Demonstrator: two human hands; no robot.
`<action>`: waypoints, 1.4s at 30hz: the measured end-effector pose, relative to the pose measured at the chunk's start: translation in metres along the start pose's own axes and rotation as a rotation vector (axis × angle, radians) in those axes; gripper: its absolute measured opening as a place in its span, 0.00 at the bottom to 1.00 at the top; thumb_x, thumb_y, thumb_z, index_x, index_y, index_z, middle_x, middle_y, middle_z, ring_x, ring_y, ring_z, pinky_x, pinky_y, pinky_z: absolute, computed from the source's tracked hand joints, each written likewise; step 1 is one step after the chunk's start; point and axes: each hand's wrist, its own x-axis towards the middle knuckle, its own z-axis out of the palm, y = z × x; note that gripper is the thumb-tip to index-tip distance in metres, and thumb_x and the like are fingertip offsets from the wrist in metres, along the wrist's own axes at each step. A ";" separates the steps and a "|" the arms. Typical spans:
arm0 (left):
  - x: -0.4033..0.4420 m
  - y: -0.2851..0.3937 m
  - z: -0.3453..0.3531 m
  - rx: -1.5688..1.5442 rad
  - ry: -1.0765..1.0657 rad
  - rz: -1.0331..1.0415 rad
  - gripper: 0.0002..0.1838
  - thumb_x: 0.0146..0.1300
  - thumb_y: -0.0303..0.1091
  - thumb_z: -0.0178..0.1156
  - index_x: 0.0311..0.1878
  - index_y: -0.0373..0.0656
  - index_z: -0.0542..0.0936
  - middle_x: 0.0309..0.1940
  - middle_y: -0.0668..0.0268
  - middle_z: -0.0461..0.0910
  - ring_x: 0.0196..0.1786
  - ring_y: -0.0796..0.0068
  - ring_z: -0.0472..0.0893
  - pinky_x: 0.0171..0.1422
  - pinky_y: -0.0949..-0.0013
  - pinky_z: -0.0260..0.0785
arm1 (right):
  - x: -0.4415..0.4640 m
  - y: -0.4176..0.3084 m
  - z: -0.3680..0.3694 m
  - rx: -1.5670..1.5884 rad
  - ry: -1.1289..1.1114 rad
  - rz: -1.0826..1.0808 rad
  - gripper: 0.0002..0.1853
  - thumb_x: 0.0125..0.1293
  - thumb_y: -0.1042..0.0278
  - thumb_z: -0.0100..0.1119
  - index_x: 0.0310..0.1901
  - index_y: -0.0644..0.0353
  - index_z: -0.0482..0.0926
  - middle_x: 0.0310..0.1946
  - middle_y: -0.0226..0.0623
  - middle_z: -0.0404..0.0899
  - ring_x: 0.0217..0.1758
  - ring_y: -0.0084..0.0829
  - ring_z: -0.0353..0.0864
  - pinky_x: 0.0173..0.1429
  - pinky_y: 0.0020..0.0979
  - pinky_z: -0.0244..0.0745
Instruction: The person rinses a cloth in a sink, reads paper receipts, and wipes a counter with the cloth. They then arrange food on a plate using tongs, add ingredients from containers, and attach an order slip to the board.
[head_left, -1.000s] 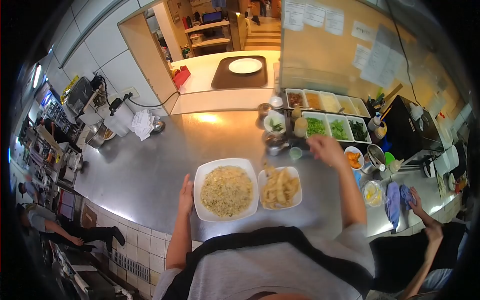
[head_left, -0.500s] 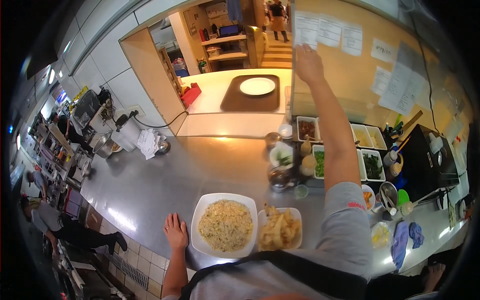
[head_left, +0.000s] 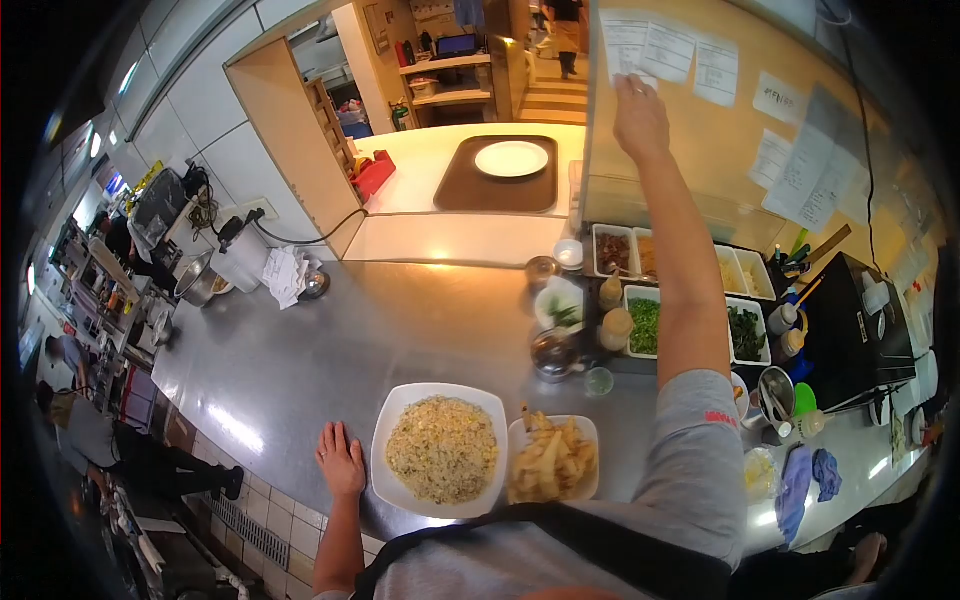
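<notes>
My left hand [head_left: 340, 460] lies flat on the steel counter [head_left: 300, 350], fingers spread, just left of a square white plate of fried rice [head_left: 446, 448]. Beside that plate stands a smaller white dish of fried golden pieces [head_left: 553, 458]; their kind is unclear. My right arm stretches up to the tan wall panel. There my right hand [head_left: 640, 115] has its fingers closed at the lower edge of the leftmost printed paper slip [head_left: 624, 40]. Two more paper slips [head_left: 716, 70] hang to its right.
Past the counter, a brown tray [head_left: 465, 188] with a white plate [head_left: 511, 159] rests on the pass shelf. Topping containers [head_left: 644, 322], a glass pot [head_left: 553, 352] and bottles line the right. Crumpled papers [head_left: 287, 275] lie at left. A co-worker [head_left: 130, 450] stands far left.
My right hand has moved right and slightly up, from the panel's left edge to the bottom of the leftmost slip. My left hand stays on the counter. The view has shifted slightly.
</notes>
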 end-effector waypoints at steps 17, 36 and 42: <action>0.000 0.001 -0.002 0.003 0.001 -0.004 0.27 0.65 0.42 0.48 0.66 0.42 0.64 0.67 0.55 0.59 0.70 0.56 0.56 0.72 0.52 0.44 | 0.013 -0.010 -0.005 0.008 -0.055 0.074 0.27 0.60 0.72 0.50 0.63 0.51 0.64 0.58 0.41 0.69 0.56 0.43 0.72 0.53 0.42 0.70; 0.001 -0.010 0.008 0.021 0.088 0.055 0.26 0.66 0.46 0.47 0.65 0.47 0.64 0.67 0.57 0.61 0.69 0.56 0.59 0.70 0.50 0.48 | -0.006 0.016 -0.016 0.591 0.023 -0.005 0.26 0.57 0.75 0.53 0.60 0.57 0.68 0.51 0.47 0.74 0.47 0.38 0.72 0.54 0.35 0.70; 0.001 -0.022 0.021 -0.053 0.116 0.092 0.24 0.67 0.46 0.46 0.62 0.45 0.69 0.64 0.57 0.65 0.68 0.56 0.60 0.70 0.50 0.48 | -0.174 0.006 -0.131 1.052 -0.548 0.311 0.17 0.65 0.62 0.54 0.51 0.64 0.76 0.44 0.40 0.80 0.47 0.32 0.79 0.57 0.29 0.69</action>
